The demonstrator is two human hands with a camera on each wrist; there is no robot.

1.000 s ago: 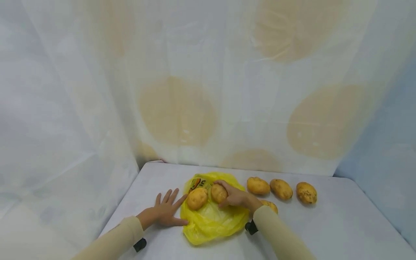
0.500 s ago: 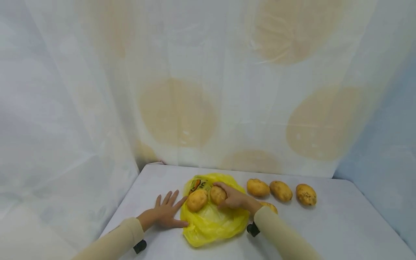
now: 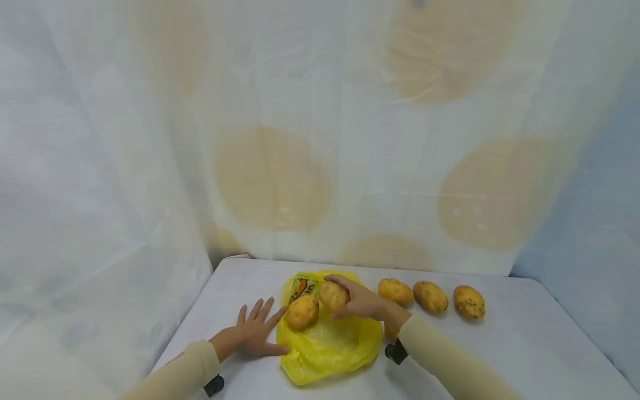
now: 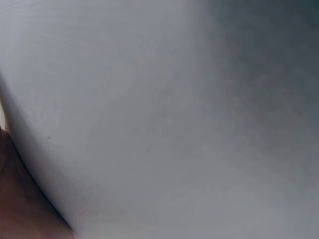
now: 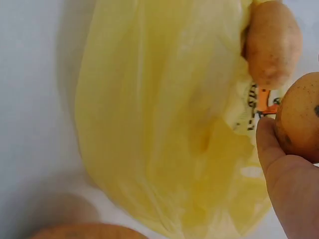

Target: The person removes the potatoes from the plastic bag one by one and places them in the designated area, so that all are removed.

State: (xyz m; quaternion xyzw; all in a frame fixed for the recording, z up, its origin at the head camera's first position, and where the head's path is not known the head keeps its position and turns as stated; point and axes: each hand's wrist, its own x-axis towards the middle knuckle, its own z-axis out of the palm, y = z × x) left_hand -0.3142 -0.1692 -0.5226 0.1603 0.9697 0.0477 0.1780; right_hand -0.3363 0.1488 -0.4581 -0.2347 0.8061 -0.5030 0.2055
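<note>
My right hand (image 3: 357, 300) grips a potato (image 3: 334, 296) between thumb and fingers, over the yellow plastic bag (image 3: 332, 353). In the right wrist view the thumb (image 5: 279, 164) presses on the side of this held potato (image 5: 301, 117). Another potato (image 3: 302, 313) lies on the left part of the bag, near its dark printed logo (image 3: 304, 287). My left hand (image 3: 256, 335) rests on the table with fingers spread, its thumb and index fingertip at the bag's left edge. The left wrist view shows mostly white tabletop and a bit of the hand (image 4: 25, 199).
Three potatoes stand in a row at the back right: one near the bag (image 3: 395, 291), a middle one (image 3: 430, 297) and a right one (image 3: 469, 302). Another potato (image 3: 390, 331) is mostly hidden behind the right wrist. Pale sheeting (image 3: 350, 139) surrounds the white table (image 3: 525, 339).
My right hand has raised its potato slightly off the bag and brought it a little toward the back. The left hand and the other potatoes stay in place; the head view has tilted slightly.
</note>
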